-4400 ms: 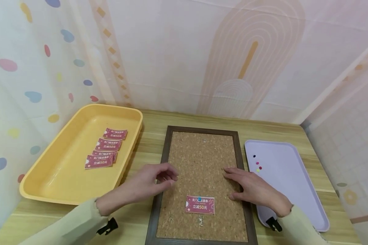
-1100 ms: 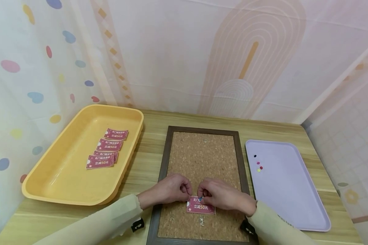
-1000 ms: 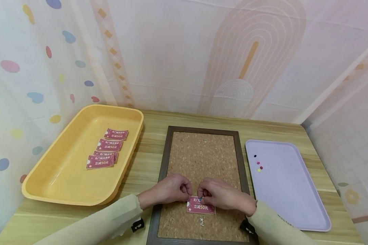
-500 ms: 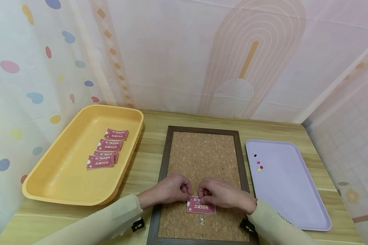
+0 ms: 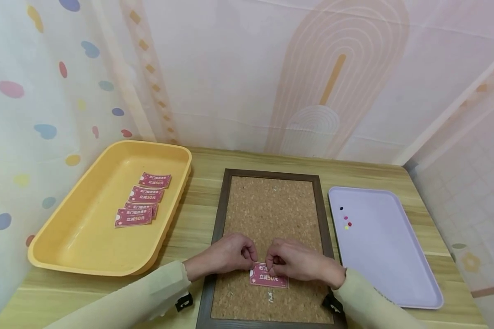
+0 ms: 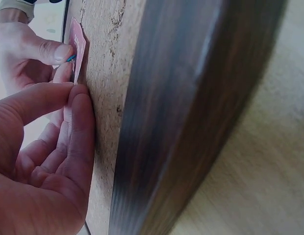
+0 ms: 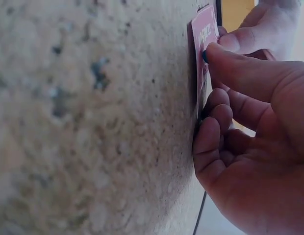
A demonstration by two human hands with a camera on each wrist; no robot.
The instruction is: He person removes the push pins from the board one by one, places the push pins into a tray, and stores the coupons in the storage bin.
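Observation:
A pink coupon (image 5: pixel 258 279) lies on the lower part of the cork board (image 5: pixel 273 210), in its dark wooden frame. My left hand (image 5: pixel 231 254) pinches the coupon's upper left corner between thumb and index finger, the other fingers curled against the cork. At the coupon's top edge my right hand (image 5: pixel 296 261) grips a blue thumbtack (image 7: pixel 205 56). In the left wrist view the blue thumbtack (image 6: pixel 71 58) shows by the right thumb, and the coupon (image 6: pixel 77 41) tilts slightly off the cork. Fingers hide the thumbtack in the head view.
To the left stands a yellow tray (image 5: pixel 86 246) holding several pink coupons (image 5: pixel 133 217). On the right, a lilac tray (image 5: pixel 389 256) carries several small coloured thumbtacks (image 5: pixel 349 224). A patterned curtain (image 5: pixel 230 82) hangs behind the wooden table (image 5: pixel 193 196).
Several seconds ago both hands were apart, away from the coupon with its blue thumbtack. They came together at its top edge. Over the last second they have hardly moved; the thumbtack became hidden by fingers.

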